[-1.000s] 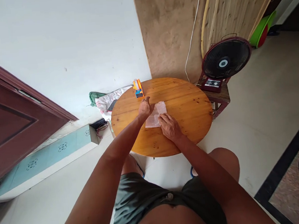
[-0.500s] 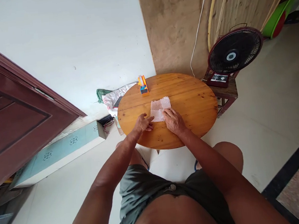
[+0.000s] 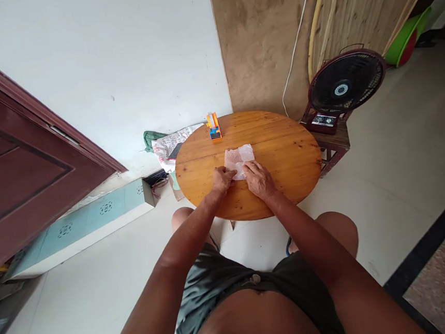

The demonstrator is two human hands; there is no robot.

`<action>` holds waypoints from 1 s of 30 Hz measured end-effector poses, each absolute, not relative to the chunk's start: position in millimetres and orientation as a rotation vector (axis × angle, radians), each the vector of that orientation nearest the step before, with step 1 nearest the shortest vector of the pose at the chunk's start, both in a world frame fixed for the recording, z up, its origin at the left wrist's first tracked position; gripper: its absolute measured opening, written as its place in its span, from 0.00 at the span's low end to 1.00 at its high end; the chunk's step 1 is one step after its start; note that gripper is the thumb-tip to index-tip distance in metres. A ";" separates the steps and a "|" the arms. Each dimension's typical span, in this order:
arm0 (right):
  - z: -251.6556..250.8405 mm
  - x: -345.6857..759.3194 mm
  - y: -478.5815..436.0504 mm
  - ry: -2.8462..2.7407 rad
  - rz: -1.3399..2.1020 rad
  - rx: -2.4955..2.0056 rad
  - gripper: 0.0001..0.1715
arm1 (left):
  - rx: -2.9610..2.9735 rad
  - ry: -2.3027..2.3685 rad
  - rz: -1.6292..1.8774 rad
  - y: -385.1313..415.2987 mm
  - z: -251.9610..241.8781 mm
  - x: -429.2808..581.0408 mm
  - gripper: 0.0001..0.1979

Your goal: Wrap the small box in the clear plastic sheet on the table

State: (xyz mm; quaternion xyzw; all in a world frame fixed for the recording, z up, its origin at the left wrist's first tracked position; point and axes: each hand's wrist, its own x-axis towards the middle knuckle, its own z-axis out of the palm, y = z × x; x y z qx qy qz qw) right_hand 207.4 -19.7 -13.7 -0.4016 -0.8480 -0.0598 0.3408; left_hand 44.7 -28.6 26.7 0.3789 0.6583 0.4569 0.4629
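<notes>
A small sheet of translucent bubble wrap (image 3: 238, 154) lies on the round wooden table (image 3: 282, 136), with part of it folded over near my body. My left hand (image 3: 222, 179) is closed on its near left corner, thumb and fingers pinching the plastic. On the right edge, my right hand (image 3: 260, 178) has its fingers bent together over the wrap, gripping it against the tabletop. The fingertips of both hands are partly hidden. Beyond the wrap, an orange and blue tape dispenser (image 3: 214, 127) stands near the table's far edge.
An electric fan (image 3: 342, 90) sits on a wooden stool (image 3: 335, 139) right of the table. Printed sacks (image 3: 166, 146) lie between the table and the white wall. A pale blue box-like ledge (image 3: 105, 208) runs along the left by the door (image 3: 20, 169).
My left hand has moved right and inward over the wrap's near left corner, its fingers closing there. My right hand stays nearly in place. The view has shifted slightly.
</notes>
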 end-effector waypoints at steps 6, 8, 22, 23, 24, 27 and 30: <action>-13.9 207.5 -18.9 -2.197 -0.148 -1.035 0.24 | 0.772 1.587 1.246 -27.9 21.1 54.7 0.33; -13.5 207.3 -19.1 -2.191 -0.140 -1.033 0.24 | 0.745 1.562 1.204 -27.8 22.9 52.4 0.38; -11.4 206.8 -19.7 -2.188 -0.113 -1.035 0.26 | 1.069 1.706 0.903 -17.3 25.4 40.1 0.11; -11.7 206.8 -19.5 -2.187 -0.108 -1.033 0.26 | 1.110 1.751 0.903 -15.4 23.3 41.2 0.11; -12.0 206.7 -19.4 -2.188 -0.105 -1.031 0.26 | 1.168 1.805 0.902 -13.8 20.8 42.2 0.12; -12.3 206.5 -19.3 -2.188 -0.101 -1.030 0.26 | 1.390 1.960 0.928 -10.0 14.3 45.0 0.14; -12.6 206.4 -19.2 -2.182 -0.104 -1.037 0.25 | 1.485 2.046 0.991 -7.4 11.0 49.6 0.12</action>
